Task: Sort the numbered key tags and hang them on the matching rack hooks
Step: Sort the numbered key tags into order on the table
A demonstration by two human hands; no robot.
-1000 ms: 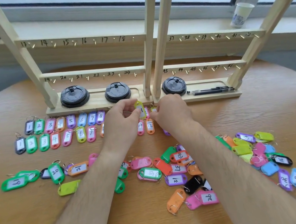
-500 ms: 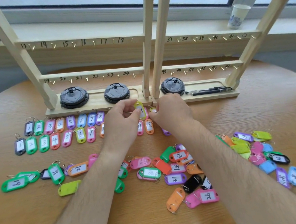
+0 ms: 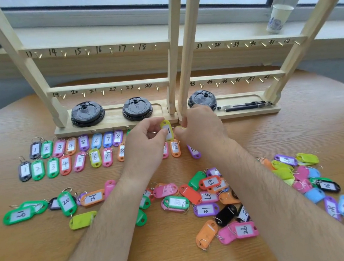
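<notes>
Just before the wooden rack [image 3: 112, 116], the yellow key tag [image 3: 167, 128] stands upright above the worktop [image 3: 298, 131], pinched at its edge by the left hand [image 3: 144, 140]. The right hand [image 3: 199, 130] is curled beside it; what it holds, if anything, cannot be told. The grip hides part of the number, so a misread is possible. Either wrist could disorder the sorted rows [image 3: 71, 156] beneath. The hooks [image 3: 84, 94] in view carry nothing.

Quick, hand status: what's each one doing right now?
Left hand: pinching the yellow tag.
Right hand: fingers curled beside that tag; whether they grip anything cannot be told.
</notes>
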